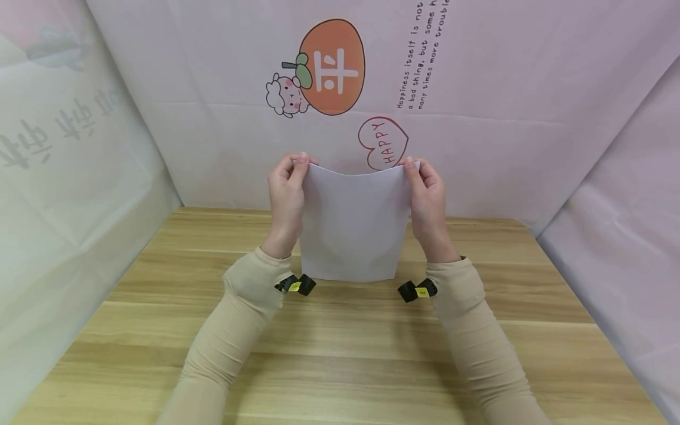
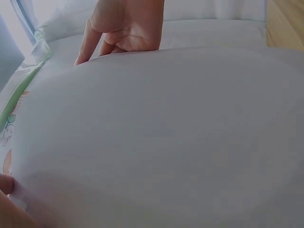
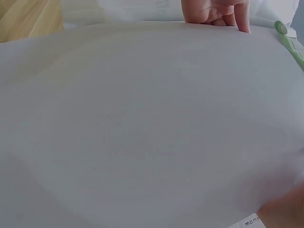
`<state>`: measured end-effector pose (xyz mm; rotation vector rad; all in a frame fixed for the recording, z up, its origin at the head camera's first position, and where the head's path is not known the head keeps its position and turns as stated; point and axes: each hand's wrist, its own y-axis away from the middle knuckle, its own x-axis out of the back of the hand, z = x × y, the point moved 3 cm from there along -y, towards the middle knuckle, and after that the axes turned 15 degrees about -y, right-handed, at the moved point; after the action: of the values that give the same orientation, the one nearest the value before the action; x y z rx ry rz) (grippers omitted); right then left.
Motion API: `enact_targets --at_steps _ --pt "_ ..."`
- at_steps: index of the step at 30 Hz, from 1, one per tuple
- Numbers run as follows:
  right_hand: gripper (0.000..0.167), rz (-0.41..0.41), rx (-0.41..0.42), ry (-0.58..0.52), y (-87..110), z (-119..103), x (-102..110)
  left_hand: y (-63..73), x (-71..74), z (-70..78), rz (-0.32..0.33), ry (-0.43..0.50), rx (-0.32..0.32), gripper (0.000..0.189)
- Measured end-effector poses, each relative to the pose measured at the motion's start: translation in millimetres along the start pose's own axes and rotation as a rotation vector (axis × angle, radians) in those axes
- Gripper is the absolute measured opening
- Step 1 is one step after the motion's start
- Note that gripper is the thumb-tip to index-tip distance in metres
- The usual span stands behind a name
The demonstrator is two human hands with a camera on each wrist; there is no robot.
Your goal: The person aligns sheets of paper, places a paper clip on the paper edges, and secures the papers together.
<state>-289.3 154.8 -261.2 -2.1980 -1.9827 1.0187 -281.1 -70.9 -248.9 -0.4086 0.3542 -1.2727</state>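
A plain white sheet of paper (image 1: pixel 353 227) is held up by its two top corners in the head view, its top edge sagging slightly in the middle. My left hand (image 1: pixel 287 195) pinches the top left corner, thumb in front and fingers behind. The top right corner is pinched the same way by my right hand (image 1: pixel 427 198). In the left wrist view the sheet (image 2: pixel 161 133) fills most of the picture, with the right hand (image 2: pixel 128 23) at its far edge. The right wrist view shows the sheet (image 3: pixel 142 118) and the left hand (image 3: pixel 216 12) beyond it.
A wood-grain table (image 1: pixel 340 366) lies beneath the arms. Behind it hangs a pale cloth backdrop (image 1: pixel 478 159) printed with an orange fruit, a heart and lettering. More pale cloth (image 1: pixel 69 177) hangs at both sides. Each wrist carries a small black camera (image 1: pixel 306 285).
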Motion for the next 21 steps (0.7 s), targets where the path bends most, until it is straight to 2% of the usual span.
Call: enact_targets --at_steps 8,21 --pt "0.018 -0.041 0.019 -0.068 1.1 -1.7 -1.4 1.4 0.3 5.4 -0.002 0.005 -0.017 0.022" --pt "0.021 -0.036 0.026 0.002 3.5 1.1 2.1 2.2 4.3 2.7 0.029 -0.013 -0.011 0.024"
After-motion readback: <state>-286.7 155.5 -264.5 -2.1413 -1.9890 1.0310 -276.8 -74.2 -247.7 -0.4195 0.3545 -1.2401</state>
